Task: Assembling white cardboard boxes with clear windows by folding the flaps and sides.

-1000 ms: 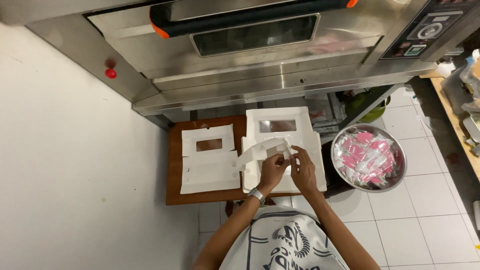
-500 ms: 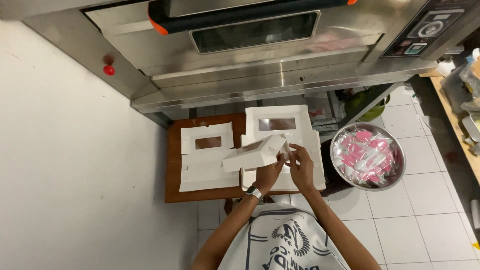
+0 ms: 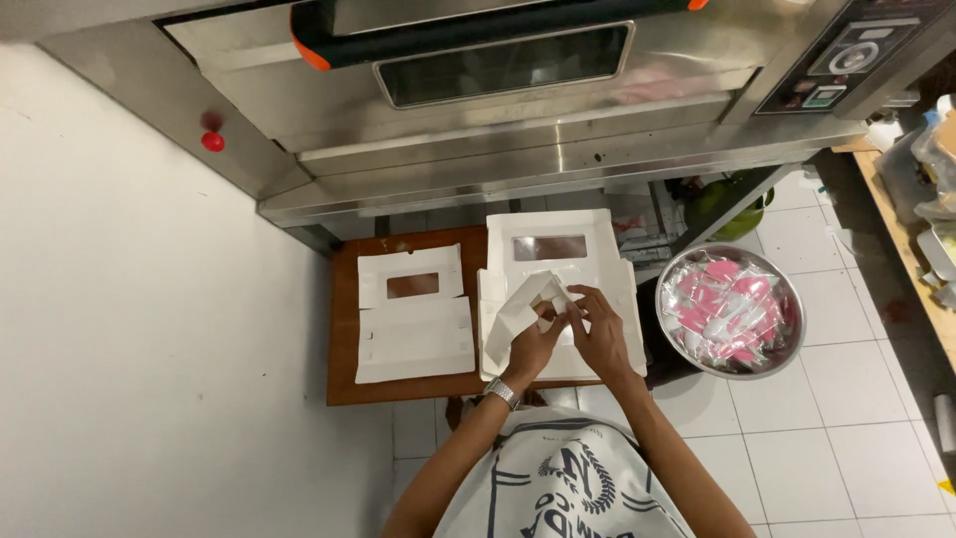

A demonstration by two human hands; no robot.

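Holding a half-folded white cardboard box (image 3: 523, 314) above the flat box stack (image 3: 558, 259) on the small brown table (image 3: 344, 329), the left hand (image 3: 533, 344) and right hand (image 3: 602, 334) both pinch its flaps. It looks light, thin and bendy, so hold the edges softly.

Centre frame: left hand (image 3: 533, 344) and right hand (image 3: 600, 334) grip a half-folded white carton (image 3: 523, 311) above a stack of flat window cartons (image 3: 558, 249) on a small brown table (image 3: 344, 329). Metal bowl (image 3: 732, 311) of pink-white packets sits right; steel oven (image 3: 498, 90) fills the upper frame.
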